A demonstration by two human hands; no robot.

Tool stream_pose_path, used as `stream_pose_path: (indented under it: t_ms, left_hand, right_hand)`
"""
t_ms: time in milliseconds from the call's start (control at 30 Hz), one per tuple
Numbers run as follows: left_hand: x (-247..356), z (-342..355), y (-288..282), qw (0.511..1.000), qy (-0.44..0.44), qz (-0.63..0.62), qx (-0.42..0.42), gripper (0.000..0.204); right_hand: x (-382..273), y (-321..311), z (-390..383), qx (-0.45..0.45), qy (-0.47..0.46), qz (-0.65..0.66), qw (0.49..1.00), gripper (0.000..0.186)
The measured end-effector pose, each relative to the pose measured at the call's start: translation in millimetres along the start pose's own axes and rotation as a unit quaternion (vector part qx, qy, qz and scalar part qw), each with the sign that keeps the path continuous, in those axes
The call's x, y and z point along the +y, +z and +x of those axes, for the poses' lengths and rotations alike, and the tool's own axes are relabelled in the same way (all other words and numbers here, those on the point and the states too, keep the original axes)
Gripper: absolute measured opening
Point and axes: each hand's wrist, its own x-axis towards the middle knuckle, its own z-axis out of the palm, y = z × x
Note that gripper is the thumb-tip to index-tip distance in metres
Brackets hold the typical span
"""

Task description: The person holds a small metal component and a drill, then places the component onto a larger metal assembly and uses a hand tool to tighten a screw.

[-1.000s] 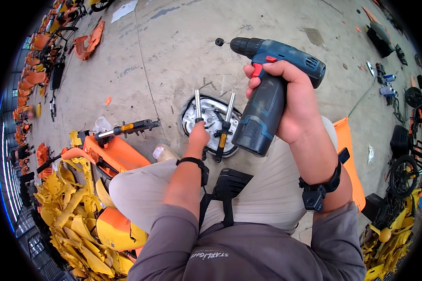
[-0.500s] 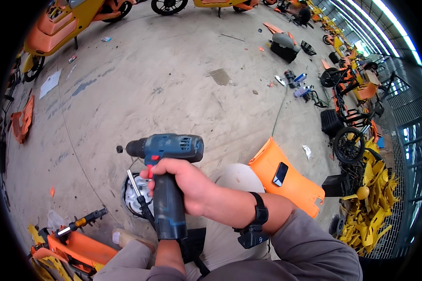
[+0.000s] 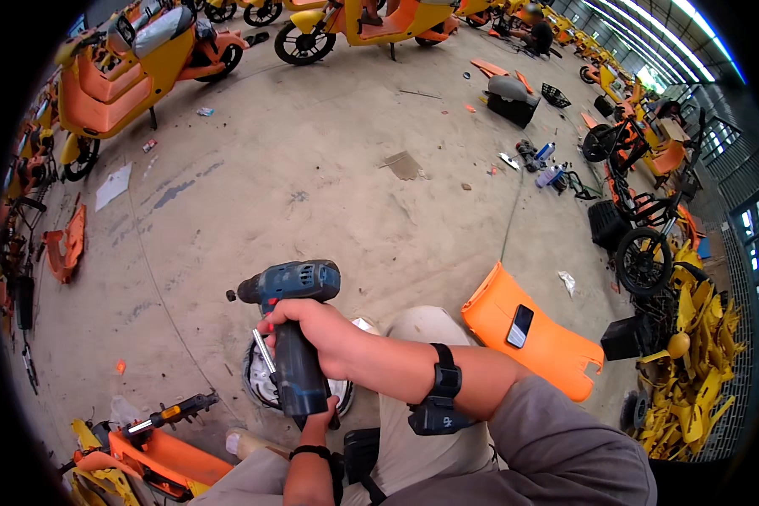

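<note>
My right hand (image 3: 308,325) is closed round the grip of a blue-and-black cordless drill (image 3: 288,278), which points left with a small black piece (image 3: 231,296) at the bit's tip. Below it, a silver fork tube (image 3: 262,347) rises over a round silver metal part with a dark rim (image 3: 257,379), largely hidden by drill and arm. My left hand (image 3: 317,415) is low, just beneath the drill's battery end, partly covered by it; its fingers curl on something dark that I cannot make out.
An orange panel (image 3: 514,363) carrying a phone (image 3: 520,325) lies right of me. Yellow-orange scooters (image 3: 118,84) line the back; a person (image 3: 538,35) crouches among them. Yellow plastic pieces (image 3: 691,379) pile at right, orange parts (image 3: 160,455) lower left, bottles (image 3: 551,175) farther off.
The view has tilted upward, bringing the scooters in. My right hand and drill appear lower and farther left, over the round part. My left hand, earlier seen on a fork tube, is now partly hidden.
</note>
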Motion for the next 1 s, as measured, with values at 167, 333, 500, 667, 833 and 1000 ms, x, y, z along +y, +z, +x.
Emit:
stream_pose_path:
  t_ms: [167, 333, 500, 667, 833, 1000]
  left_hand:
    - [80, -27, -43, 0.968, -0.086, -0.227, -0.069, 0.012]
    - [161, -121, -123, 0.984, 0.041, -0.165, -0.052, 0.012]
    - [207, -230, -198, 0.984, 0.117, -0.109, 0.082, 0.016]
    - [217, -296, -207, 0.951, 0.214, -0.156, 0.159, 0.015]
    - [195, -283, -197, 0.924, 0.226, -0.175, 0.253, 0.021]
    - [176, -284, -212, 0.939, 0.19, -0.181, 0.22, 0.02]
  right_hand:
    - [8, -6, 8, -0.026, -0.045, 0.01, 0.999, 0.018]
    - [9, -5, -27, -0.097, -0.153, -0.07, 0.981, 0.028]
    - [27, -4, -37, -0.146, -0.479, -0.286, 0.817, 0.023]
    - [22, -10, -43, -0.203, -0.423, -0.437, 0.767, 0.036]
    - [51, -5, -56, -0.239, -0.162, -0.286, 0.914, 0.027]
    - [68, -15, -62, -0.26, -0.068, -0.303, 0.914, 0.032]
